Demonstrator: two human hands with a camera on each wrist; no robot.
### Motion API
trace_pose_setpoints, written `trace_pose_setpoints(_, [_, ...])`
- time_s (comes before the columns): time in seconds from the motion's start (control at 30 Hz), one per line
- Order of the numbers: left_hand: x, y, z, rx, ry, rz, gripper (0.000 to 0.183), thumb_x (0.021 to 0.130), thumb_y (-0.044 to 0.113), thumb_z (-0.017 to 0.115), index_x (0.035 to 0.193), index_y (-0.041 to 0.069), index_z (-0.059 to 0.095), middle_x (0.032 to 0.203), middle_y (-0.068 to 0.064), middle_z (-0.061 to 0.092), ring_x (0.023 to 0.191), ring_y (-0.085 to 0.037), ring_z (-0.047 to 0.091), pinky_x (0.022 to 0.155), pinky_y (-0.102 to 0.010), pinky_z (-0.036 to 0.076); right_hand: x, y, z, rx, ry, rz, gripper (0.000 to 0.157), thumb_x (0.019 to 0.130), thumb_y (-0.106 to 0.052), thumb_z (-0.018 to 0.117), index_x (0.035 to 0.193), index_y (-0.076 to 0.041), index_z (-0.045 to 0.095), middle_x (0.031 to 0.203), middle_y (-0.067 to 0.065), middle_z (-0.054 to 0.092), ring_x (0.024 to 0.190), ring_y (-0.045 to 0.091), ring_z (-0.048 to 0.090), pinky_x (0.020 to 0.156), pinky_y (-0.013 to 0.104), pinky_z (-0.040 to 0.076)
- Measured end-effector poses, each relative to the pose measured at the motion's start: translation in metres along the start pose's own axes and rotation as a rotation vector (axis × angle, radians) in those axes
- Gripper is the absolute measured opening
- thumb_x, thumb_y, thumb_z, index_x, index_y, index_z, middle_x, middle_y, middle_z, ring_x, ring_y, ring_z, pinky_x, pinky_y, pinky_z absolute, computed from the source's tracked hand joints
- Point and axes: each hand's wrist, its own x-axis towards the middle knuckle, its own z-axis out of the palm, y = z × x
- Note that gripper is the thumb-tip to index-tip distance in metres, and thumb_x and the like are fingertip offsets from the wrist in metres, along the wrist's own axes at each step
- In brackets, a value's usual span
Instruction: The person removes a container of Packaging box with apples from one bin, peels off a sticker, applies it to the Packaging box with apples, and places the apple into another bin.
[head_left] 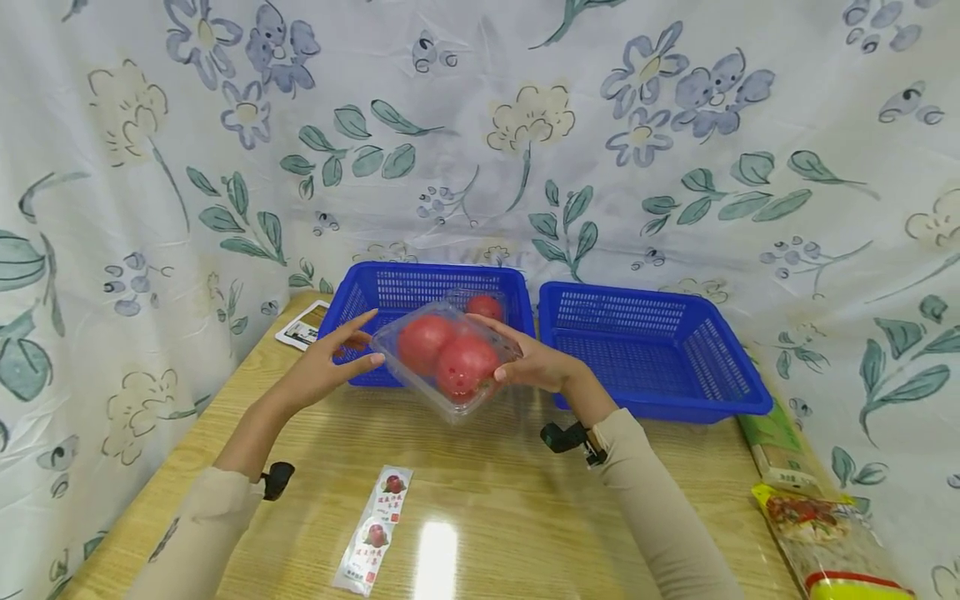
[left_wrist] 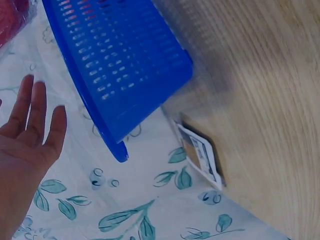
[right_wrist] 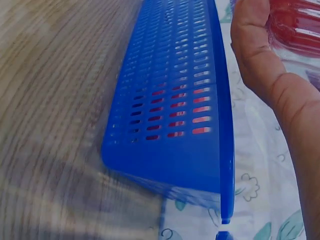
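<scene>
A clear plastic box (head_left: 450,358) with large red round fruits inside is held tilted in the air, over the front edge of the left blue basket (head_left: 360,300). My right hand (head_left: 536,358) grips its right side, thumb in front; the right wrist view shows that hand (right_wrist: 272,65) against the box. Beside the box's left end is my left hand (head_left: 333,362), fingers spread and extended. In the left wrist view, the left hand (left_wrist: 30,145) appears apart from the box. Behind the held box, another red fruit (head_left: 486,307) in clear packaging sits in the left basket.
A second blue basket (head_left: 645,350) stands to the right. A strip of labels (head_left: 373,533) with red fruit pictures lies on the wooden table (head_left: 495,517). A white-edged card or packet (head_left: 302,327) is at the left; food bags (head_left: 825,542) lie at the right edge.
</scene>
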Motion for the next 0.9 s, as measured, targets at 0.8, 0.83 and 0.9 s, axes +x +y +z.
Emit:
trace_pose_setpoints(0.8, [-0.022,0.029,0.038,-0.245,-0.429,0.09,0.113,0.084,0.036,0.079,0.159,0.036,-0.005,0.166,-0.019,-0.003,0.145,-0.053,0.02,0.105,-0.068,0.035,-0.038,0.017,0.012,-0.123,-0.268,-0.149,0.112,0.079,-0.05,0.08,0.16,-0.018,0.01,0.164,0.005,0.012,0.145,0.025,0.03,0.111,0.05,0.038])
trace_pose_setpoints(0.83, [-0.022,0.028,0.04,-0.256,-0.435,0.094,0.114,0.083,0.036,0.08,0.159,0.035,-0.005,0.165,-0.02,-0.003,0.145,-0.053,0.02,0.106,-0.068,0.033,-0.039,0.018,0.012,-0.128,-0.276,-0.148,0.112,0.079,-0.051,0.08,0.16,-0.017,0.01,0.164,0.006,0.012,0.145,0.025,0.03,0.111,0.05,0.038])
trace_pose_setpoints(0.9, [-0.024,0.027,0.043,-0.281,-0.442,0.101,0.117,0.081,0.036,0.081,0.159,0.034,-0.006,0.165,-0.02,-0.003,0.144,-0.052,0.022,0.108,-0.067,0.032,-0.041,0.02,0.013,-0.148,-0.287,-0.149,0.113,0.079,-0.054,0.079,0.16,-0.017,0.009,0.165,0.006,0.01,0.145,0.024,0.029,0.112,0.051,0.037])
